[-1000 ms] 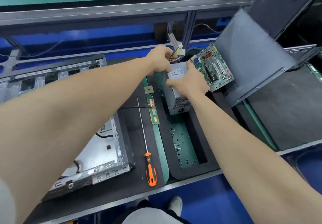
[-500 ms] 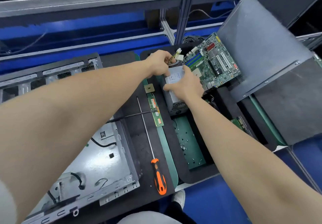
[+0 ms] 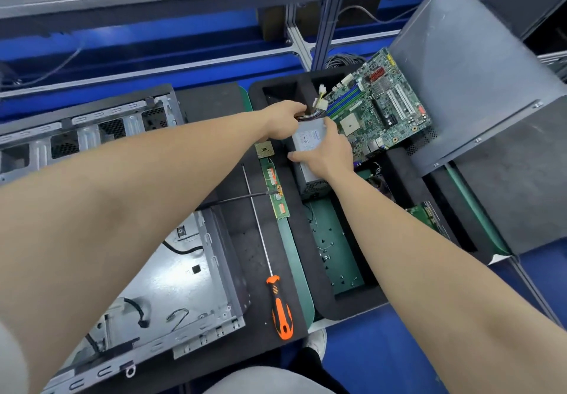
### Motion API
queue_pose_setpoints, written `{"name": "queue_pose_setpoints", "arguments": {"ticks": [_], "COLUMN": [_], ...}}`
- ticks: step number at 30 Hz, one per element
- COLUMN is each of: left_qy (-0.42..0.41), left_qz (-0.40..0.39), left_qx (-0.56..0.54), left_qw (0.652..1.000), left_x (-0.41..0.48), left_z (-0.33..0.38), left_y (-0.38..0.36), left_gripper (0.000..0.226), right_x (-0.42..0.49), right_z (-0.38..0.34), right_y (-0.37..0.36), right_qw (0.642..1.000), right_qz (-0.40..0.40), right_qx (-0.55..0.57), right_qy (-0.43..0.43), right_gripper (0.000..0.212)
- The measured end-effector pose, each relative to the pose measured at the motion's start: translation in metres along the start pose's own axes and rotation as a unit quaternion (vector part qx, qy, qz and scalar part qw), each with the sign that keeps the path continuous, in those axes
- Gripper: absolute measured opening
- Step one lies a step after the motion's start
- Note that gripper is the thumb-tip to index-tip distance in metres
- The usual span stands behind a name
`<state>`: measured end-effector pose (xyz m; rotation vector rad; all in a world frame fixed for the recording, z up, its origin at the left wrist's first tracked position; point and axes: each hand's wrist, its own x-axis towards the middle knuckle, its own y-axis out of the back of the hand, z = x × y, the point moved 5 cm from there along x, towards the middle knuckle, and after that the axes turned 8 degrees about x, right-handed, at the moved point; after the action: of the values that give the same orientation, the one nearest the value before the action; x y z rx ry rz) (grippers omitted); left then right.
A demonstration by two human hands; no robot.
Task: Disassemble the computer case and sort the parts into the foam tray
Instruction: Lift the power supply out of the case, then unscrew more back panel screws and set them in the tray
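A grey power supply [image 3: 308, 140] stands in a slot of the black foam tray [image 3: 310, 258]. My right hand [image 3: 328, 152] lies over its top, fingers curled round its edges. My left hand [image 3: 283, 119] grips the supply's cable bundle [image 3: 313, 114], whose white connectors stick up behind. A green motherboard [image 3: 383, 108] leans in the tray to the right of the supply. The opened metal computer case [image 3: 171, 271] lies at the left under my left forearm.
An orange-handled screwdriver [image 3: 280, 307] with a long shaft lies between case and tray. A RAM stick [image 3: 277, 191] and a CPU chip [image 3: 264, 150] rest on the tray's left rim. A grey case side panel [image 3: 469, 65] leans at the right. Loose screws lie in the tray's green-floored compartment [image 3: 336, 249].
The view has shifted down and closer. Both hands stay on the power supply and its cables, which have settled slightly lower in the tray slot.
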<state>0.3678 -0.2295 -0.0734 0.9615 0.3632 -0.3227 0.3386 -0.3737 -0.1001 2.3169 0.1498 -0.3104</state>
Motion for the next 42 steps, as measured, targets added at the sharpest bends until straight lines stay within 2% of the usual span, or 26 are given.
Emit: {"name": "queue_pose_setpoints", "arguments": {"ticks": [3, 7, 10, 13, 16, 18, 21, 24, 27, 29, 32, 34, 37, 42], "left_qy": [0.001, 0.002, 0.011, 0.016, 0.033, 0.042, 0.056, 0.073, 0.093, 0.101, 0.123, 0.145, 0.17, 0.174], "left_qz": [0.0, -0.005, 0.041, 0.098, 0.162, 0.198, 0.245, 0.263, 0.234, 0.194, 0.17, 0.198, 0.239, 0.227], "left_qx": [0.054, 0.054, 0.067, 0.068, 0.044, 0.047, 0.066, 0.042, -0.045, -0.07, -0.092, -0.094, -0.097, -0.102], "left_qw": [0.999, 0.999, 0.997, 0.993, 0.985, 0.978, 0.966, 0.961, 0.967, 0.973, 0.973, 0.965, 0.951, 0.953], "left_x": [-0.01, -0.031, -0.053, -0.082, -0.119, -0.144, -0.189, -0.235, -0.27, -0.286, -0.307, -0.32, -0.338, -0.36], "left_z": [0.003, 0.004, 0.0, -0.005, -0.013, -0.017, -0.03, -0.049, -0.076, -0.09, -0.109, -0.121, -0.143, -0.18], "left_y": [0.005, 0.014, 0.028, 0.045, 0.059, 0.065, 0.069, 0.065, 0.051, 0.044, 0.04, 0.043, 0.048, 0.046], "left_gripper": [0.069, 0.071, 0.066, 0.047, 0.034, 0.034, 0.035, 0.034, 0.026, 0.027, 0.034, 0.039, 0.044, 0.047], "right_x": [-0.001, -0.009, -0.017, -0.032, -0.059, -0.078, -0.107, -0.14, -0.168, -0.18, -0.195, -0.205, -0.221, -0.253], "right_z": [-0.001, -0.003, -0.018, -0.052, -0.096, -0.121, -0.146, -0.162, -0.168, -0.165, -0.164, -0.178, -0.203, -0.215], "right_y": [0.002, 0.005, 0.016, 0.024, 0.022, 0.017, 0.006, -0.006, -0.021, -0.027, -0.029, -0.03, -0.04, -0.097], "right_qw": [1.0, 0.999, 0.999, 0.993, 0.979, 0.972, 0.96, 0.938, 0.897, 0.866, 0.837, 0.831, 0.847, 0.854], "right_qz": [-0.026, -0.035, -0.005, 0.005, -0.029, -0.071, -0.17, -0.247, -0.333, -0.391, -0.414, -0.373, -0.347, -0.41], "right_qx": [-0.004, -0.019, -0.026, 0.012, 0.059, 0.073, 0.053, -0.006, -0.126, -0.216, -0.301, -0.329, -0.24, -0.104], "right_qy": [-0.005, -0.004, 0.031, 0.114, 0.191, 0.211, 0.215, 0.245, 0.26, 0.226, 0.193, 0.247, 0.323, 0.302], "right_gripper": [0.124, 0.108, 0.084, 0.055, 0.025, 0.015, 0.022, 0.034, 0.038, 0.043, 0.027, 0.019, 0.019, 0.021]}}
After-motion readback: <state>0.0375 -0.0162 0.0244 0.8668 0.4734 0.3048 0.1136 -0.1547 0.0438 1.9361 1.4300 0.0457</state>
